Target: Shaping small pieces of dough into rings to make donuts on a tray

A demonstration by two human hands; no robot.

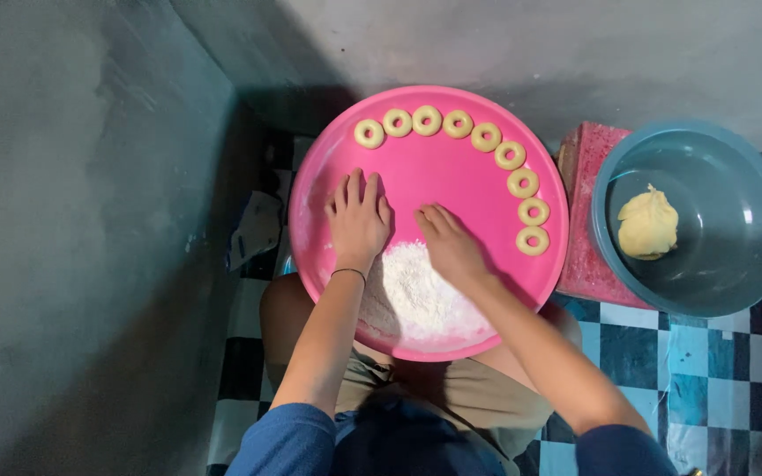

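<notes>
A round pink tray [487, 189] rests on my lap. Several small yellow dough rings [511, 156] curve along its far and right rim. A pile of white flour [416, 295] lies on the tray's near side. My left hand [358, 219] lies flat on the tray, fingers spread, just beyond the flour. Beside it, my right hand [449, 243] lies palm down with fingers together at the flour's far edge. Whether dough lies under either palm is hidden.
A grey-blue plastic basin [725, 264] holding a lump of yellow dough [647, 224] stands at the right. Beside it sits a pink block [586, 211]. Grey walls close in at the left and back. The floor has black, white and blue checkered tiles [690, 353].
</notes>
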